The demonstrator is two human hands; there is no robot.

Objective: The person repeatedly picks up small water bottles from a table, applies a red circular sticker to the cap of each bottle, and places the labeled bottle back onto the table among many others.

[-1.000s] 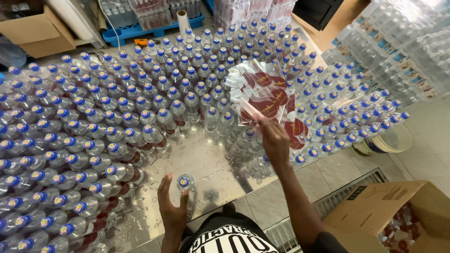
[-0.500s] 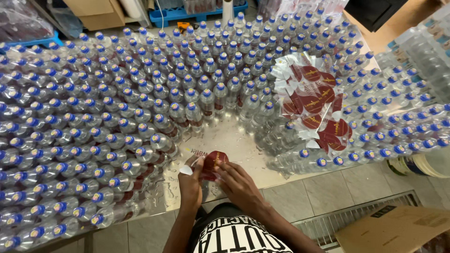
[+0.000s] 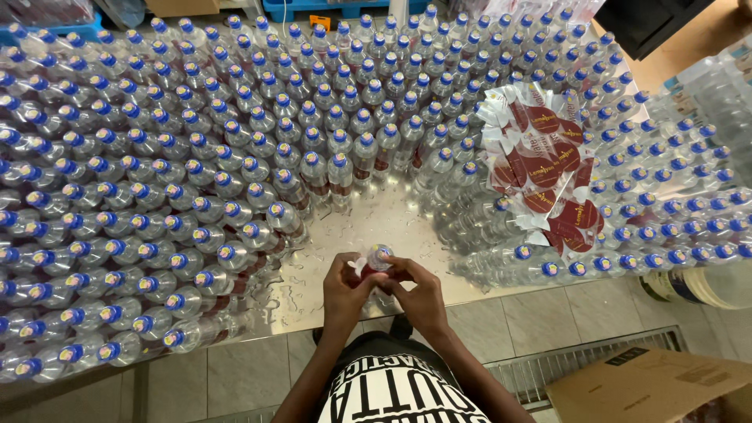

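Observation:
A clear plastic water bottle (image 3: 379, 257) with a blue cap stands near the front edge of the wet steel table (image 3: 329, 274). My left hand (image 3: 341, 288) and my right hand (image 3: 421, 291) both wrap around it from either side, pressing a dark red label against its body. A loose heap of red and clear labels (image 3: 542, 174) lies on top of the bottles to the right, at arm's length from my right hand.
Several blue-capped bottles (image 3: 196, 157) crowd the table on the left, back and right, ringing the small wet patch where I work. A cardboard box (image 3: 650, 384) and a floor grate (image 3: 580, 360) lie at the lower right, a bucket (image 3: 705, 286) beside the table.
The bottle now stands upright between both hands with the label wrapped on it; half a second ago my hands held the red label flat over the table. The view has tilted down slightly.

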